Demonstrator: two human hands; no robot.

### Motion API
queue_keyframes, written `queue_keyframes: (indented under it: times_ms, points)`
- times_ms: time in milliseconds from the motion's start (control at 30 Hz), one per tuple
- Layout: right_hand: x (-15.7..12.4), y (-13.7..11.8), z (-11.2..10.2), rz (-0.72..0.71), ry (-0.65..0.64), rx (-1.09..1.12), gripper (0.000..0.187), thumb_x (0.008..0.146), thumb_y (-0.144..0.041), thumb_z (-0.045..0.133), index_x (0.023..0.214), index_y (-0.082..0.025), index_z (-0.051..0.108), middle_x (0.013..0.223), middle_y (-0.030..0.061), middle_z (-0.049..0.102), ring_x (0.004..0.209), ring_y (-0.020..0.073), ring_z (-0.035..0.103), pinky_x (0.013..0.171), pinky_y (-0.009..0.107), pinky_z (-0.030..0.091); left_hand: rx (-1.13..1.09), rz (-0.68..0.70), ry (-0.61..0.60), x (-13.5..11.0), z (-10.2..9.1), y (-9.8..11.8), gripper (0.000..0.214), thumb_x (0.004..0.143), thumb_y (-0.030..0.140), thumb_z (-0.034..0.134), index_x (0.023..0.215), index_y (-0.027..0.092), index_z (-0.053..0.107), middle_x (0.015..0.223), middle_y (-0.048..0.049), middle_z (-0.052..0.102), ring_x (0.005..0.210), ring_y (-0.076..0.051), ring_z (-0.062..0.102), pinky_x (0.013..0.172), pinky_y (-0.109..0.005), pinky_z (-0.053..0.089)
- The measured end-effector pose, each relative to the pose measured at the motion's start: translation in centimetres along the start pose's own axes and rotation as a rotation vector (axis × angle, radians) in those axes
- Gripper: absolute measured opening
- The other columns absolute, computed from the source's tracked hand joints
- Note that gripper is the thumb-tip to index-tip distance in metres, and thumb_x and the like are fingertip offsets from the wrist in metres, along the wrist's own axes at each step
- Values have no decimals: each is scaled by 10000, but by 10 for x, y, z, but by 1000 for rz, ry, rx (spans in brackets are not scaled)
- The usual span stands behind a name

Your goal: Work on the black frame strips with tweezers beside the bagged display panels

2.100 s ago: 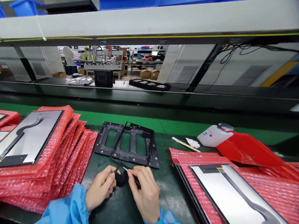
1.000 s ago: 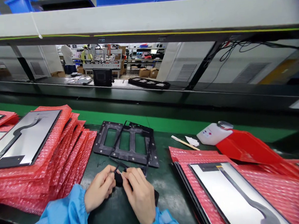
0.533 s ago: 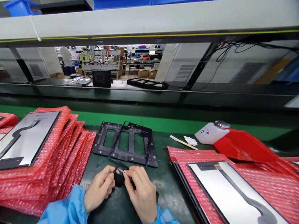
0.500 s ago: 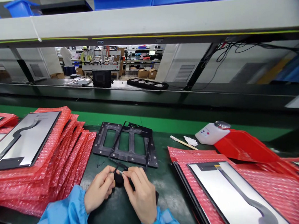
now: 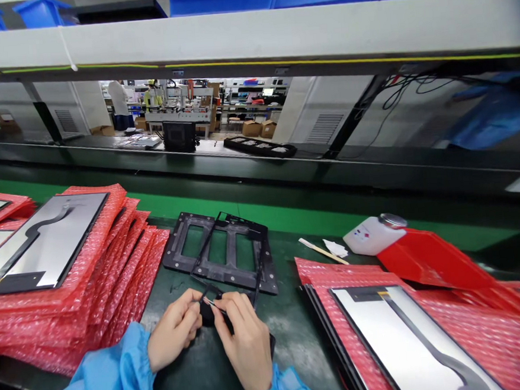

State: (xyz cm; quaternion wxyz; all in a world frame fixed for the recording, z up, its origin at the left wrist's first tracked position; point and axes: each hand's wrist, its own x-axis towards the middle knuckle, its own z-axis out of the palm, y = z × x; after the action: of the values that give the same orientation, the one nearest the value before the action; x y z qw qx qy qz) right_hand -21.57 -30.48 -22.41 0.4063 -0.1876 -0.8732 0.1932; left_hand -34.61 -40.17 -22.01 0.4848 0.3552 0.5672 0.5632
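Observation:
My left hand [image 5: 175,330] is closed, its thumb and finger pinching the near end of a thin black frame [image 5: 204,249]. My right hand [image 5: 247,338] is closed on a slim metal tool [image 5: 216,305], whose tip meets the black strip at my left fingertips; its exact kind is partly hidden by the fingers. Below the fingertips sits a dark black piece [image 5: 207,316], too covered to name. The far part of the thin frame rests over a black fixture plate [image 5: 180,261] with three rectangular windows.
Display panels [image 5: 73,238] lie on stacked red bubble-wrap bags [image 5: 127,269] at left. Another panel [image 5: 413,350] lies on red bubble wrap at right. A white bottle [image 5: 369,235] with a metal cap, a red bin [image 5: 434,260] and a wooden-handled stick [image 5: 324,251] are behind it.
The metal tool in my right hand shows more clearly, its tip shifted slightly at the left fingertips. Both hands stay in nearly the same place; the whole view has shifted a little.

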Motion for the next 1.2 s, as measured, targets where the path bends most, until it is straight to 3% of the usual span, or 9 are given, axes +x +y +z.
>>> queue_keyframes:
  times_ms: [200,767,1000,1200]
  points:
    - [0,-2,0,-45,-17,-92,159,955,-173,450,831,-184,549,824,46,584,789,177,553,665,299,462,-38,-46,-17,1,-1,-1,396,892,589,441,1017,214,436,608,95,304,418,-34,182,375,-121,135]
    - [4,4,-4,-53,124,-149,79,933,-145,494,914,-166,568,893,73,614,807,191,568,685,308,457,-14,-28,-43,-1,-2,-3,366,925,555,399,1069,219,410,615,89,307,426,-44,186,372,-135,126]
    - [-1,0,2,-24,3,-71,51,936,-173,502,942,-184,552,910,51,593,847,196,560,698,308,447,-31,-45,-32,1,-3,-2,361,917,563,413,997,211,417,599,99,293,415,-37,166,365,-133,118]
    - [-3,2,4,-8,-17,-78,72,948,-188,481,931,-188,551,890,45,584,828,194,555,686,308,441,-24,-44,-19,2,-4,-1,380,910,578,414,1016,213,413,599,101,298,416,-38,174,366,-131,131]
